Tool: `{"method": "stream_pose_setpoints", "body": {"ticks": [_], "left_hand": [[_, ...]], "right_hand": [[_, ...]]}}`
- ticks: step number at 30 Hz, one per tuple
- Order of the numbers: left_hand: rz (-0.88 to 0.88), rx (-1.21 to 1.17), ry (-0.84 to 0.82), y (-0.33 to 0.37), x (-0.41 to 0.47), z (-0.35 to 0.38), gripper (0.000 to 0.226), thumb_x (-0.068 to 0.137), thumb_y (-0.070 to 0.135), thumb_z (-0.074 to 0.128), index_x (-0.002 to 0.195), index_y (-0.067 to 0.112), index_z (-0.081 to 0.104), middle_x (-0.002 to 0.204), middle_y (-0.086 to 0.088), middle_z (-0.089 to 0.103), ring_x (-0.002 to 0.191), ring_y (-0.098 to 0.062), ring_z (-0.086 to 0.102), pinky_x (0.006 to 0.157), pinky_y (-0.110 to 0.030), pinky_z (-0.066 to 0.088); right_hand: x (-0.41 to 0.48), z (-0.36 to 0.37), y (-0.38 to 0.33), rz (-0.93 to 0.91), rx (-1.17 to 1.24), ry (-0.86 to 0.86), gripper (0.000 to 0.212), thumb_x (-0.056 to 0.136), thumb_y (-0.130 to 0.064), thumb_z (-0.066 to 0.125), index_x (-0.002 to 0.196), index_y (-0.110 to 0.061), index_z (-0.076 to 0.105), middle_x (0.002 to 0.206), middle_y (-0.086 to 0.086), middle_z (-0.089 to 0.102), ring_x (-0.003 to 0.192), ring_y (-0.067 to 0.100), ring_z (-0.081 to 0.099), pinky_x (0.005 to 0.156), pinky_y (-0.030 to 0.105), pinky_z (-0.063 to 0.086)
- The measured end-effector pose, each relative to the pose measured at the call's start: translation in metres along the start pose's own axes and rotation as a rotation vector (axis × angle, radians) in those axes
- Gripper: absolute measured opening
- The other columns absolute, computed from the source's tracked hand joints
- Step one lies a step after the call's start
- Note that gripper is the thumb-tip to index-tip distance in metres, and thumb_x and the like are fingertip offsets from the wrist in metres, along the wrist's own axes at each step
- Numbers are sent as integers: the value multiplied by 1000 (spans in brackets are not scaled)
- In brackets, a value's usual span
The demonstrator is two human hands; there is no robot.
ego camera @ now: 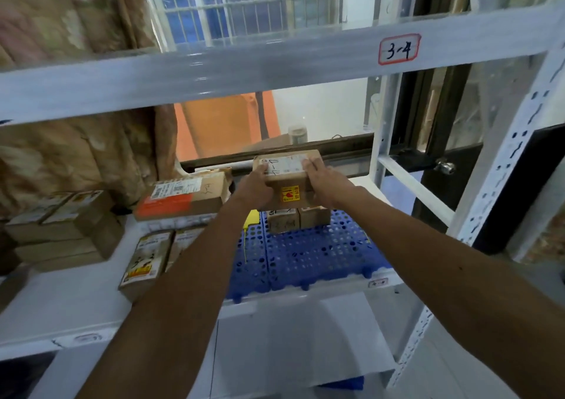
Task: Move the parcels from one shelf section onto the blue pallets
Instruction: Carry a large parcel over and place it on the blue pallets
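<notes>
A brown cardboard parcel (287,181) with a white label on top and a yellow-red sticker on its front is held from both sides. My left hand (256,188) grips its left side and my right hand (324,184) its right side. The parcel sits over two small brown parcels (298,219) that stand at the back of the blue perforated pallets (315,255); whether it rests on them I cannot tell. More parcels lie on the white shelf to the left: a long one with an orange band (180,198) and an upright one (146,261).
A stack of brown boxes (64,230) fills the shelf's far left. A white beam marked 3-4 (275,59) crosses overhead. A perforated white upright (501,169) stands at the right. A yellow tag (252,218) hangs by the pallets. Another blue pallet (345,383) shows on the shelf below.
</notes>
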State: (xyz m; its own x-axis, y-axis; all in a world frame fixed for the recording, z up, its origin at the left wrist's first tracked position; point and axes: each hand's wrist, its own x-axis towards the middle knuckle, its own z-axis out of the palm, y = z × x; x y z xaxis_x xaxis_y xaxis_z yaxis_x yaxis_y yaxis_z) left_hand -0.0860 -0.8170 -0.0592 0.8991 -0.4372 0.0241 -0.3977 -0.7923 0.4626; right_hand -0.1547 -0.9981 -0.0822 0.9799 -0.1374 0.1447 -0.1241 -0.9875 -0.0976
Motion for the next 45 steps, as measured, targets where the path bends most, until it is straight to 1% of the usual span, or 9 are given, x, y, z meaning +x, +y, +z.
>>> {"method": "stream_pose_setpoints", "body": {"ticks": [5,10,17,22,34,36,38,40,45], "left_hand": [[-15,-7,32,5,3,11,70,93,17,52,156,27,21,154,-14,28,136,-35,38,112,-40,25],[-46,-92,23,1,12,15,72,88,7,52,153,26,30,145,-19,43,129,-36,45,108,-40,38],[-16,-170,10,-5,18,39,76,85,-2,49,152,30,32,141,-18,45,119,-35,53,98,-44,50],[60,-39,48,-5,25,46,77,87,2,54,155,24,25,145,-19,41,127,-36,46,105,-43,43],[22,235,-60,-15,37,48,95,89,19,62,154,42,-3,131,-23,50,108,-37,59,87,-45,51],[17,264,-37,-13,36,50,94,90,19,61,154,42,-3,142,-27,41,116,-40,56,92,-46,50],[1,298,16,-12,31,55,94,90,15,59,154,42,-5,156,-30,20,131,-43,45,99,-48,46],[-33,302,66,-11,25,59,97,90,14,60,154,40,-6,159,-30,8,138,-45,33,103,-50,42],[-82,296,84,-8,13,57,98,88,25,66,155,36,-4,160,-26,7,141,-45,29,107,-53,40]], "right_hand": [[9,13,11,-19,52,-6,94,87,-22,69,156,-17,5,156,11,16,126,38,43,102,52,44],[20,15,19,-42,42,5,90,90,-26,67,156,-18,7,158,8,16,123,34,46,100,47,45],[29,24,34,-44,63,-13,87,92,-27,63,157,-19,6,157,8,18,125,33,45,102,47,44],[29,24,39,-29,104,-27,90,91,-23,64,157,-17,3,158,9,15,129,34,42,105,48,41],[39,18,40,5,74,-157,86,94,-21,58,158,-22,0,163,8,1,135,37,36,109,49,38],[36,16,43,3,77,-154,88,93,-18,58,158,-24,-1,164,7,0,134,38,37,108,50,40],[31,13,46,-3,110,-139,90,91,-14,60,157,-25,-1,163,6,3,131,38,41,104,52,43],[27,9,52,-15,128,-131,94,89,-13,62,156,-25,-2,163,4,2,129,38,42,102,53,44],[21,-6,67,-28,124,-134,97,89,-22,67,156,-20,-2,165,6,-4,139,41,31,109,54,37]]}}
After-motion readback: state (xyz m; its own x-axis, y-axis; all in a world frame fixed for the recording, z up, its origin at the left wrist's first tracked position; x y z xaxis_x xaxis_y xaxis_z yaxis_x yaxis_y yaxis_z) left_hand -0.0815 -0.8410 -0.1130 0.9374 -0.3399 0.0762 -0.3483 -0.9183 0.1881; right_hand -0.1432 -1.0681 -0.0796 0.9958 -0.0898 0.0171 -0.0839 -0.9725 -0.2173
